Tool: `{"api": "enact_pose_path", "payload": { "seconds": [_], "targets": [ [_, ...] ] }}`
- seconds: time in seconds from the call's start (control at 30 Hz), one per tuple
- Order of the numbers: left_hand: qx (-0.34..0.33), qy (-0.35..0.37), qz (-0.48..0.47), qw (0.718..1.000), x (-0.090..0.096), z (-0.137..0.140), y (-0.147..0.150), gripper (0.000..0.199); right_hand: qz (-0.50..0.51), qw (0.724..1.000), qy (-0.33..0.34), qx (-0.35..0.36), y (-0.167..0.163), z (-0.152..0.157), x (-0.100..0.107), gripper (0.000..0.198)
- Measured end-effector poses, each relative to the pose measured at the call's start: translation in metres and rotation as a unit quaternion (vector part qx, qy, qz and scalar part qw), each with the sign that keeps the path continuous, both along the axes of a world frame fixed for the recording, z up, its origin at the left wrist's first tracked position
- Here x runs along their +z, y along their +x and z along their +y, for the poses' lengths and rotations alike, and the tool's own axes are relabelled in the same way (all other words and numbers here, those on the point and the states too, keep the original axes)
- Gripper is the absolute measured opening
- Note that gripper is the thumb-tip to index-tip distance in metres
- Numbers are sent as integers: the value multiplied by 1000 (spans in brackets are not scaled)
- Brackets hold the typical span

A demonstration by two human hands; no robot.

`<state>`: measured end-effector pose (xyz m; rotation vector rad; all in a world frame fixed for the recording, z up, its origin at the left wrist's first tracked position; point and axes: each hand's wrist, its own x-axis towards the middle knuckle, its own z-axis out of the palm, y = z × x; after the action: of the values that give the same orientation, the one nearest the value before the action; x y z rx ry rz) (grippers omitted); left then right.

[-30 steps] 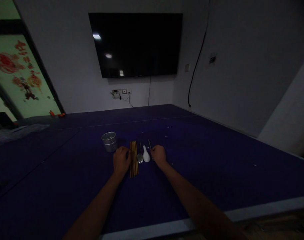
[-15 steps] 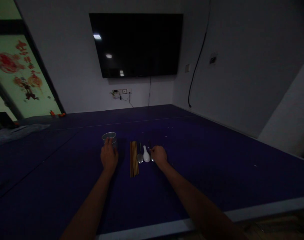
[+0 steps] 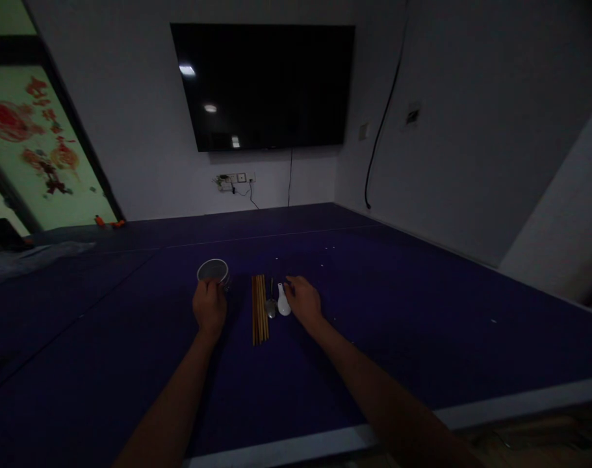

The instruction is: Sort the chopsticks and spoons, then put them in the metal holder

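Observation:
My left hand [image 3: 209, 309] is closed on the near rim of a grey metal cup [image 3: 214, 270], which stands upright on the purple surface. To its right lies a row of wooden chopsticks [image 3: 259, 309]. Beside them are a metal spoon [image 3: 271, 307] and a white soup spoon [image 3: 284, 304], handles pointing away from me. My right hand [image 3: 304, 300] is at the right edge of the white spoon, its thumb and index finger curved with a small gap between them. Whether it touches the white spoon is unclear. A second metal spoon, visible earlier here, is hidden now.
The purple tabletop [image 3: 398, 305] has a pale front edge [image 3: 520, 403] and small white specks. Clear plastic [image 3: 37, 255] lies at the far left. A dark television [image 3: 266, 84] hangs on the back wall, with sockets and cords below.
My right hand has shifted slightly left and forward, its fingers parting and covering the second metal spoon. My left hand's fingers have drawn back to the cup's near rim, and the cup leans slightly toward me.

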<state>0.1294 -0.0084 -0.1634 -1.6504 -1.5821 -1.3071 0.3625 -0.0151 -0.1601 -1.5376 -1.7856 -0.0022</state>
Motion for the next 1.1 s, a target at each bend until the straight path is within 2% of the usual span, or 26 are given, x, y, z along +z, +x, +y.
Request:
{"api": "enact_pose_path", "payload": {
  "seconds": [0.13, 0.27, 0.4, 0.67, 0.9, 1.1],
  "targets": [
    [-46, 95, 61, 993, 2, -8, 15, 21, 3, 997, 59, 52, -5, -4, -1, 41],
    [-82, 174, 147, 970, 1, -21, 36, 15, -7, 989, 112, 96, -9, -7, 0, 65],
    [-135, 185, 179, 957, -2, -28, 48, 16, -24, 979, 156, 132, -12, -9, -1, 78],
    [-230, 218, 184, 931, -2, -30, 53, 19, 3, 961, 231, 149, -15, -8, -3, 80],
    [-263, 210, 180, 924, -7, -32, 60, 27, 45, 952, 269, 142, -10, -8, -5, 75],
    [-235, 206, 140, 939, -4, -31, 61, 44, 77, 958, 255, 103, -8, -6, -4, 74]
  ]
}}
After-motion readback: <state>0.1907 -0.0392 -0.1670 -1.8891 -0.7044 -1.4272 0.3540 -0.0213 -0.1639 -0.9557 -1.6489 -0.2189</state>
